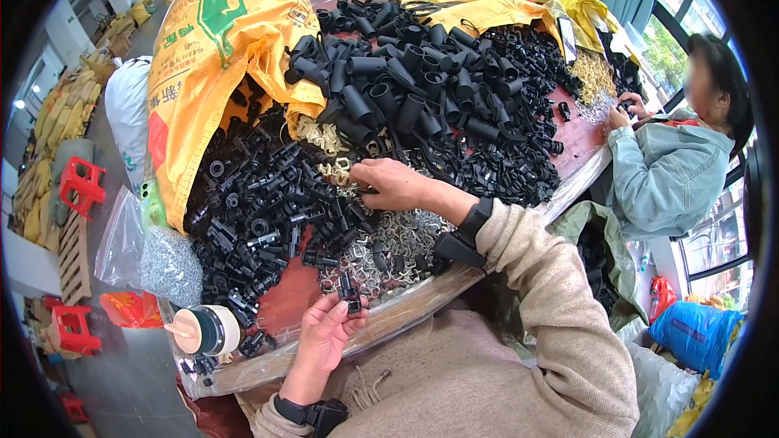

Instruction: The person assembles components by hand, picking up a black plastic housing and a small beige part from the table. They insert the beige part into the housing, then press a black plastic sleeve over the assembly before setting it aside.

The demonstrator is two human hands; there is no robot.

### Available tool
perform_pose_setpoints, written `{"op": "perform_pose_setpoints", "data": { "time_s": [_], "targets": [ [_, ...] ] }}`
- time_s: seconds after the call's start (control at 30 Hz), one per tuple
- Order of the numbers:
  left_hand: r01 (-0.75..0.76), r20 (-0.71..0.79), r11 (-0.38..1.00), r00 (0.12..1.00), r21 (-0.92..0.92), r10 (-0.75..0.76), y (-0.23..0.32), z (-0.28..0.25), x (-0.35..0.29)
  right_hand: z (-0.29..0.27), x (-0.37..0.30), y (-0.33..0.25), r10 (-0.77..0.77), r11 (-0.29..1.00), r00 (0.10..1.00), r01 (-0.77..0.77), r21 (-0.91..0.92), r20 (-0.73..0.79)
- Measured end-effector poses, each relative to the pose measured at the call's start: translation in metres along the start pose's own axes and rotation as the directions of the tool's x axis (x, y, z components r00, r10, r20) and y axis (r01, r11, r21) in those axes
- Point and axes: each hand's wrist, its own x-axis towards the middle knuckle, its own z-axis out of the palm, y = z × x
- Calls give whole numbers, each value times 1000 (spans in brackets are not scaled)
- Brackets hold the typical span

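Observation:
Near the table's front edge my left hand (324, 334) pinches a small black plastic fitting (349, 290) upright between thumb and fingers. My right hand (396, 185) reaches across to the middle of the heap, its fingers curled at the edge of some cream-coloured plastic clips (334, 169). Whether a clip is between those fingertips is hidden. Below the right hand lies a spread of small silvery metal clips (398, 245). Left of it, a big pile of black plastic fittings (256, 195) spills from a yellow woven sack (219, 40).
Black tubes (406, 73) heap up at the back. A beige-and-green lidded cup (207, 330) and a bag of small metal pieces (170, 264) stand at the left edge. Another person (669, 146) handles parts at the right. Red stools (81, 185) stand on the floor.

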Motion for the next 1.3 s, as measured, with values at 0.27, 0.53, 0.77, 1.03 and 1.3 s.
{"op": "perform_pose_setpoints", "data": {
  "time_s": [0.27, 0.53, 0.77, 1.03, 1.3],
  "targets": [
    [-15, -2, 1000, 1000, -17, 15, -1, 0, -1, 0, 1, -3, 15, 995, 994, -4, -100, 109],
    [-2, 27, 999, 1000, -39, 3, -1, -6, -1, -10, -5, -3, 66, 987, 997, -72, 146, 43],
    [39, 90, 999, 995, 8, -40, 1, 0, 1, 2, 9, 14, -51, 996, 988, 39, -85, -145],
    [-27, -32, 999, 999, -24, 26, -3, -5, 1, 31, 41, 10, 35, 940, 992, -74, -333, -123],
    [-58, -62, 998, 996, 29, 60, -4, -6, 1, 13, 16, -4, 35, 979, 960, -89, -186, -277]
  ]
}}
